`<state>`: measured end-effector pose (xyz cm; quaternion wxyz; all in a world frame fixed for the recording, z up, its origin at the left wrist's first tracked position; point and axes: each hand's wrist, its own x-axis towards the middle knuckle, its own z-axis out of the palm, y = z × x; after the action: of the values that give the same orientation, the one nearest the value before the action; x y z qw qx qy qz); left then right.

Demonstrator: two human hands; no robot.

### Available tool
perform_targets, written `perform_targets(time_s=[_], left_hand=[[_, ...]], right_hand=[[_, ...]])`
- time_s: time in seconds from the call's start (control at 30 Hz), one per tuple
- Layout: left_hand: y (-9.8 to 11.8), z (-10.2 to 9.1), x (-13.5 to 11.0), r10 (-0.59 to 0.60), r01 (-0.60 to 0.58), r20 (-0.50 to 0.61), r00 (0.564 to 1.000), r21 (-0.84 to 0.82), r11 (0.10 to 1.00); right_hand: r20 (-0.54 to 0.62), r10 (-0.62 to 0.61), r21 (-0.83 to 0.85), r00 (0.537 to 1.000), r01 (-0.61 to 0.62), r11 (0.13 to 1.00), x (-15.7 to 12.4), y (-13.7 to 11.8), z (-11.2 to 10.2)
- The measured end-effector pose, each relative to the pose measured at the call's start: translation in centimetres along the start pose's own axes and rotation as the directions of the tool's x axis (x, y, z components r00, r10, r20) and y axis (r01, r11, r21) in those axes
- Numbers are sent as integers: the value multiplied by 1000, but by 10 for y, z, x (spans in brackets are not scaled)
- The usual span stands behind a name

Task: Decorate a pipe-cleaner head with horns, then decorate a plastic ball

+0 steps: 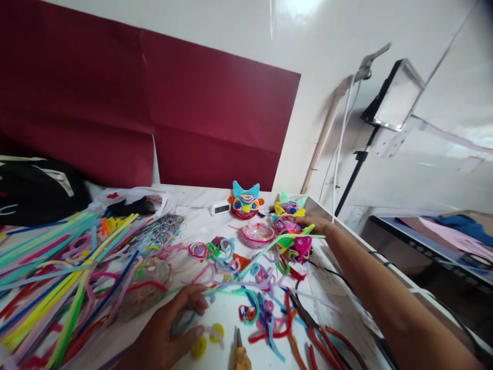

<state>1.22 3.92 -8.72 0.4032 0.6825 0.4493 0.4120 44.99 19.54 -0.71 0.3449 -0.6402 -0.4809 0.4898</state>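
Observation:
My left hand (pixel 169 326) is at the lower middle, its fingers curled and the thumb apart from them. A bluish pipe cleaner (pixel 184 325) lies in the gap, seemingly loose. Two yellow fuzzy discs (pixel 216 333) are beside the thumb. Stretched to the far right, my right hand (pixel 311 223) has its fingers at a pink and blue pipe-cleaner lion head (pixel 282 224); the fingertips are partly hidden. A pale green pipe cleaner (pixel 265 249) crosses in front of that wrist. Another lion head (pixel 295 246), green, yellow and pink, sits just below.
A finished-looking lion head (pixel 246 203) stands at the back by a small white digital display (pixel 220 209). Red-handled pliers (pixel 314 324) and yellow-handled scissors (pixel 241 354) lie in front. Colourful pipe cleaners (pixel 69 282) heap on the left. A pink bowl-shaped piece (pixel 259 234) is mid-table.

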Motion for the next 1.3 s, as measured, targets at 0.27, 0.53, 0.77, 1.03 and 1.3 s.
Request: perform_targets(time_s=[0.27,0.53,0.77,1.03,1.3], left_hand=[[2,1,0,6,-6,1,1000,-1,1000],[0,1,0,37,-37,-2,999,5,999],[-3,0,3,80,-81,39,996,17,997],[2,-5,7,141,-146,137,980,25,989],[6,-4,8,103,-101,81,991,-28,994]], right_hand=[[65,146,104,987,-153,983,-6,12,4],[62,207,99,976,-212,972,-8,13,1],[0,242,33,970,-242,970,-11,11,-3],[-213,324,-79,922,-346,935,-33,-8,-18],[-455,-21,-180,890,-68,981,-82,-50,-21]])
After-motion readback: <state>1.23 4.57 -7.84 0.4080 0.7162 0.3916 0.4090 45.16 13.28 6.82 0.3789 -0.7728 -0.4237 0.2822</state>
